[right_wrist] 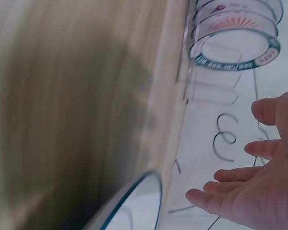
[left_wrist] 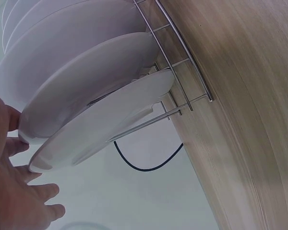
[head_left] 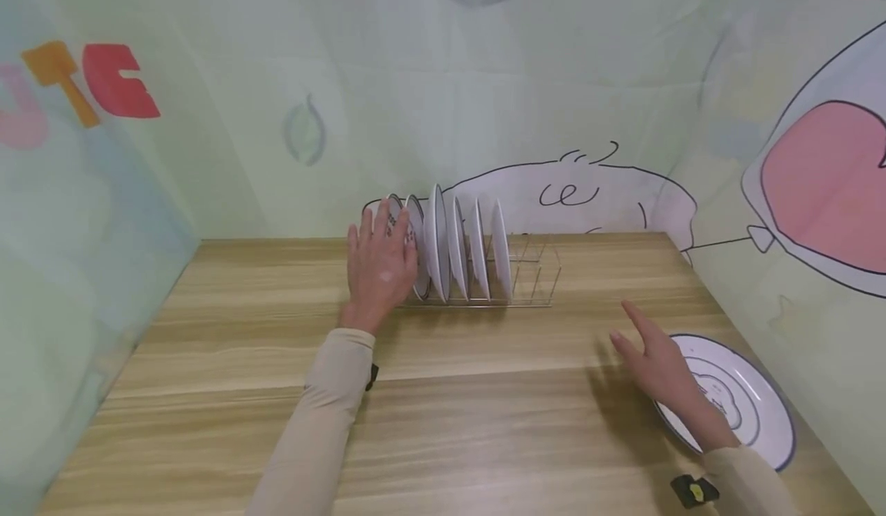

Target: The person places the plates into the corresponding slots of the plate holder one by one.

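Observation:
Several white plates (head_left: 477, 251) stand on edge in a wire dish rack (head_left: 543, 285) at the back of the table. My left hand (head_left: 381, 270) is at the rack's left end, covering part of the leftmost plates. In the left wrist view its spread fingers (left_wrist: 45, 191) touch or nearly touch the rims of the two end plates (left_wrist: 105, 120). My right hand (head_left: 664, 370) hovers at the right, thumb and fingers apart, holding nothing. Partly beneath it lies a white plate with a dark blue rim (head_left: 761, 416).
The rack's right end shows bare wire slots (right_wrist: 213, 86) beside the plates. A wood-grain table (head_left: 484, 424) spreads in front of it. Printed cloth walls (head_left: 228, 154) border the back and sides.

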Motion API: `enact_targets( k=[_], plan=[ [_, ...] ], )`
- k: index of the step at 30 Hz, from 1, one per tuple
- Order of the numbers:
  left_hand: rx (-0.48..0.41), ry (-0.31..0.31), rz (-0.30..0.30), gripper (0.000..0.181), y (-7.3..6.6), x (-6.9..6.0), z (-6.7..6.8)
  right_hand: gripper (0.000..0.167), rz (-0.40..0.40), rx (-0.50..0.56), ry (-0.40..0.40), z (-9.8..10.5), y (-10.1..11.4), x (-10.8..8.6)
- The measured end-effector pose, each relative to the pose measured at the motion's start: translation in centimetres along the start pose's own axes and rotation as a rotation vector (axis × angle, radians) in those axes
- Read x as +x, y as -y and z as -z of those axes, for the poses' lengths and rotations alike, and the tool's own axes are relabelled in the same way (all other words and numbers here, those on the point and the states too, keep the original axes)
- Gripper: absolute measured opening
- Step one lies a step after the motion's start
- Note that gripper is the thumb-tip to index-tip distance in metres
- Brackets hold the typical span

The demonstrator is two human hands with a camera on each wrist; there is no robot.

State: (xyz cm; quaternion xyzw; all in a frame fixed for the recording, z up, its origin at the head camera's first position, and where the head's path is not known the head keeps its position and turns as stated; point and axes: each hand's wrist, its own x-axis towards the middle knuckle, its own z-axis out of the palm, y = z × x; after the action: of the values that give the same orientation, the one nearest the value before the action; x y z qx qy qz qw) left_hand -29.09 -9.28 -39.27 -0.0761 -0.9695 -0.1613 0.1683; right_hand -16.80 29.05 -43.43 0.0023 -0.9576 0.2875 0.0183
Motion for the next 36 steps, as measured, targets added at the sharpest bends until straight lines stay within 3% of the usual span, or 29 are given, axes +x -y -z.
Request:
enact_targets(
  k=[8, 15, 27, 32, 36],
  plan=[
    [-0.007, -0.014, -0.006, 0.054, -0.2, 0.1, 0.1, 0.067, -0.099, -0.205, 0.091, -0.1, -3.7, -0.5],
    [-0.011, -0.017, -0.008, 0.053, -0.2, 0.1, 0.1, 0.063, -0.185, -0.331, 0.103, -0.4, -5.3, -1.3],
    [0.002, -0.019, -0.007, 0.053, -0.2, 0.0, -0.1, 0.093, -0.398, -0.272, 0.149, -1.9, -5.0, -1.7],
    [0.006, -0.017, -0.006, 0.053, -0.2, 0.0, -0.1, 0.081, -0.435, -0.239, 0.175, -2.0, -4.7, -1.2],
    [0.005, -0.011, -0.002, 0.053, -0.2, 0.0, -0.1, 0.069, -0.407, -0.245, 0.164, -1.9, -4.5, -1.1]
  ],
)
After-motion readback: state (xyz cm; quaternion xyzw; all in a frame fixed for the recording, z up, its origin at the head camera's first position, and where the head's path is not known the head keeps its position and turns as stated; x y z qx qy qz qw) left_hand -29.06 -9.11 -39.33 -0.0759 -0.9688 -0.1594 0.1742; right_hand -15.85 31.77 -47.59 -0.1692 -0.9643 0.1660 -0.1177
